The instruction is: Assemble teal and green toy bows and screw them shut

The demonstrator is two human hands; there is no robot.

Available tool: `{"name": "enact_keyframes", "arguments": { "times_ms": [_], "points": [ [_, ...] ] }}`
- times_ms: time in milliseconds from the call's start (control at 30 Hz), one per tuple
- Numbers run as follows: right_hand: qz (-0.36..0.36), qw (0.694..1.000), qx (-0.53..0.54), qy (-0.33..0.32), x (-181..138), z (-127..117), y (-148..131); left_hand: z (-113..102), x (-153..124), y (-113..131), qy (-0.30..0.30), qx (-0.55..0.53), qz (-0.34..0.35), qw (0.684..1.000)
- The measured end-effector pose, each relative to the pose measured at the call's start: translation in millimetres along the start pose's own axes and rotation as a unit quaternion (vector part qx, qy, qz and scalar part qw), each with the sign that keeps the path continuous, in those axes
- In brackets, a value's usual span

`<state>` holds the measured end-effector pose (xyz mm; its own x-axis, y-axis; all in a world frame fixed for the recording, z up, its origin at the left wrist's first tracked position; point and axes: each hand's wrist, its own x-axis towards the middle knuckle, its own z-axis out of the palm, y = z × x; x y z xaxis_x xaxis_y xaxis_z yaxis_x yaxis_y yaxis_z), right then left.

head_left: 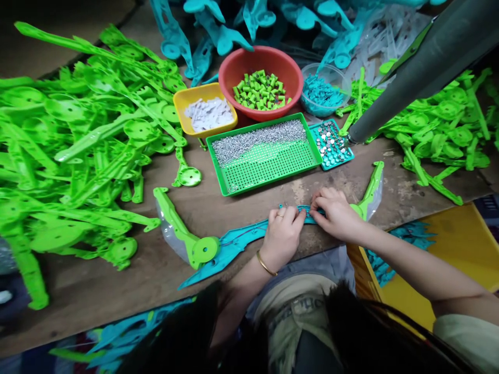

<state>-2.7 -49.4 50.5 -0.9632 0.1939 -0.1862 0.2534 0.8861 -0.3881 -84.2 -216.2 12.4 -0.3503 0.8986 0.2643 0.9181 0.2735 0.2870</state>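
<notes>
Beyond blue strip (245, 238): green tray (273, 169), red bowl (261, 112), slanting pole (421, 72)

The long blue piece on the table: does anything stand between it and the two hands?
Nothing visible does: the left hand and the right hand both touch the long blue piece. The green tray lies beyond it, not between.

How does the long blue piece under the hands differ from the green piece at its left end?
The blue piece tapers to a point on the left, while the green piece has a round disc at its near end. The blue piece lies across in front of the person; the green piece points away. The left hand and right hand are at the blue piece, neither at the green piece. Both are long.
</notes>
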Motion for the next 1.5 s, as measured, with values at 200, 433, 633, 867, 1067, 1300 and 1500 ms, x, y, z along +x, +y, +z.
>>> {"name": "enact_keyframes", "arguments": {
  "times_ms": [200, 433, 633, 867, 1067, 1300, 1500],
  "points": [
    [-0.004, 0.997, -0.078, 0.019, -1.3, 5.0, -6.9, 0.0, -0.4, 0.7, -0.012, -0.009, 0.001, 1.000],
    [-0.002, 0.995, -0.083, 0.049, -5.7, 13.3, -4.4, -0.2, -0.9, 0.8, 0.014, 0.000, 0.006, 1.000],
    [-0.020, 0.992, -0.127, 0.003, 2.7, 5.0, -10.4, -5.0, 2.1, 3.9, -0.027, 0.041, 0.018, 0.999],
    [-0.020, 1.000, -0.004, 0.014, -4.8, -4.7, -0.1, -0.4, -2.0, -1.0, 0.026, -0.033, 0.009, 0.999],
    [-0.037, 0.990, 0.074, 0.110, -29.8, -12.2, 15.6, -9.1, -4.0, -7.2, 0.066, -0.207, -0.046, 0.975],
    [-0.139, 0.988, -0.043, 0.047, -30.8, -4.4, 5.1, -13.5, -1.6, -5.1, 0.043, -0.206, -0.057, 0.976],
    [-0.169, 0.984, -0.044, 0.018, -23.5, -2.2, 0.5, -13.8, -3.1, -5.2, 0.046, -0.222, -0.063, 0.972]
  ]
}}
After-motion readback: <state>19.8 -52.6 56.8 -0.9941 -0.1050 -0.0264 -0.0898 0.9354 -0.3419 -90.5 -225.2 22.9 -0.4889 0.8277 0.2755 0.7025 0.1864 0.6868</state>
